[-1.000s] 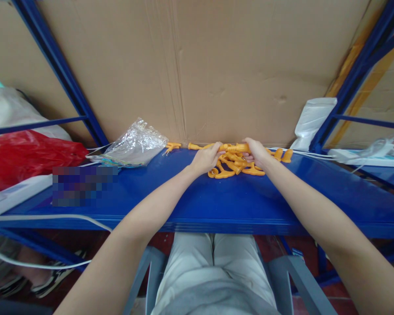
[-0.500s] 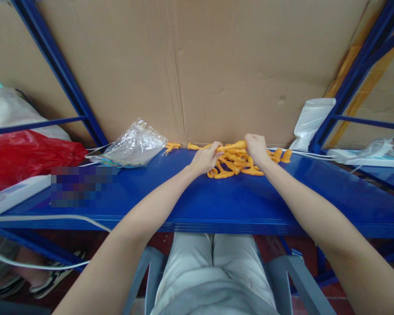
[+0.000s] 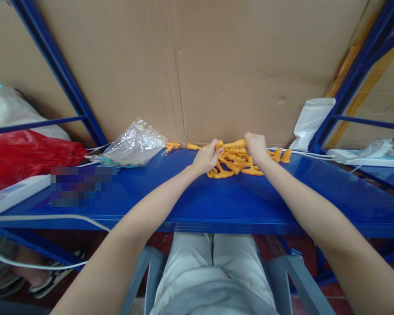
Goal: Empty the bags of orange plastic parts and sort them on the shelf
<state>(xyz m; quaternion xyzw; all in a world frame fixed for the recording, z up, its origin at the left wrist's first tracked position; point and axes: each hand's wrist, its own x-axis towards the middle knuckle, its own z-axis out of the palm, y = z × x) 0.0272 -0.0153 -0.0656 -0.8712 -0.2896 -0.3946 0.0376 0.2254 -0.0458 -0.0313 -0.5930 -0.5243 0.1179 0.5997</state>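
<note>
Several orange plastic pieces, some branched and some tube-like with open ends, lie in a pile [image 3: 231, 164] at the back of the blue table. Over the pile, my left hand [image 3: 206, 157] is closed round an orange plastic piece [image 3: 219, 143], whose end shows above the thumb. My right hand [image 3: 256, 146] forms a fist round the right end of a long, ridged orange plastic piece [image 3: 235, 144]. That piece reaches left towards my left hand; whether the two held parts are joined, I cannot tell. My fingers hide much of both.
A clear plastic bag [image 3: 134, 144] lies left, with an orange branched piece [image 3: 173, 145] beside it. Cardboard [image 3: 216, 65] stands behind the blue table [image 3: 197, 197]. At right are a white packet [image 3: 311, 122] and cables. A red bag [image 3: 33, 153] and another person's shoe [image 3: 51, 280] are far left.
My left hand has turned slightly, its thumb side rising, and the orange end in it now points more upward. My right hand has hardly moved. The pile looks the same.
</note>
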